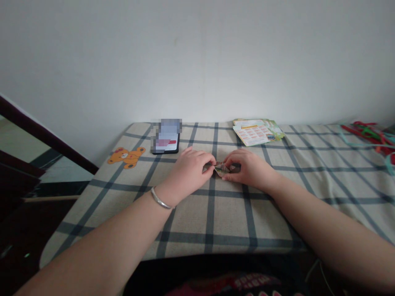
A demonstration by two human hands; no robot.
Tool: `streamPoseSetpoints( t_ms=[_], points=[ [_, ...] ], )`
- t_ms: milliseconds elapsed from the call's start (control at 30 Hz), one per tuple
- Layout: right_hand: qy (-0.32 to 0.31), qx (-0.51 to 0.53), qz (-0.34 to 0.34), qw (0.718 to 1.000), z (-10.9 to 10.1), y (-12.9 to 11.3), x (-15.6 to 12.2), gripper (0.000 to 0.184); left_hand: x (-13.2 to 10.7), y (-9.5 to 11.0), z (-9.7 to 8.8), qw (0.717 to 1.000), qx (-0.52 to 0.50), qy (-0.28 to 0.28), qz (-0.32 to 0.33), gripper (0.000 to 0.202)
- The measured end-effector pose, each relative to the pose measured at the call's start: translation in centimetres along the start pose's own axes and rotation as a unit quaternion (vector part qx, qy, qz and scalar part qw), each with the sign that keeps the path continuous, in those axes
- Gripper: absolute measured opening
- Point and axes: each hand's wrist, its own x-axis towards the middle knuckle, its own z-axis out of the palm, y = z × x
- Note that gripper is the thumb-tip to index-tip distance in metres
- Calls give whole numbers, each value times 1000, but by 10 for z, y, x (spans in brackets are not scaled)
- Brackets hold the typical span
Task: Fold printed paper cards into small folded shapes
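A small piece of folded, printed paper (221, 169) sits between my two hands, just above or on the checked tablecloth. My left hand (194, 164) pinches its left edge between thumb and fingertips; a silver bangle (160, 199) circles that wrist. On the other side, my right hand (247, 168) is closed on the paper's right part, thumb below and fingers above. Much of the paper is hidden by the fingers, and its exact folds are too small to make out.
Behind my left hand lies a phone (169, 144), partly blurred. A bear cutout (126, 157) is at the left. Printed cards (254, 132) are stacked near the wall (197, 61). Colourful strips (370, 133) lie at the far right on the tablecloth (191, 230). A dark rail (46, 133) slopes at the left.
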Motion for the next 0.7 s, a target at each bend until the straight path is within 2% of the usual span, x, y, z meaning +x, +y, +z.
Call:
streamPoseSetpoints(
  t_ms=[200,500,700],
  points=[
    [0,-1,-8,1000,1,2,0,26,0,-1,0,997,-16,-29,64,14],
    [4,10,29,1000,-4,-2,-1,22,0,0,-2,1000,17,-9,3,9],
    [-3,51,19,999,-4,2,1,21,0,-6,1,999,-40,-18,-23,11]
  ],
)
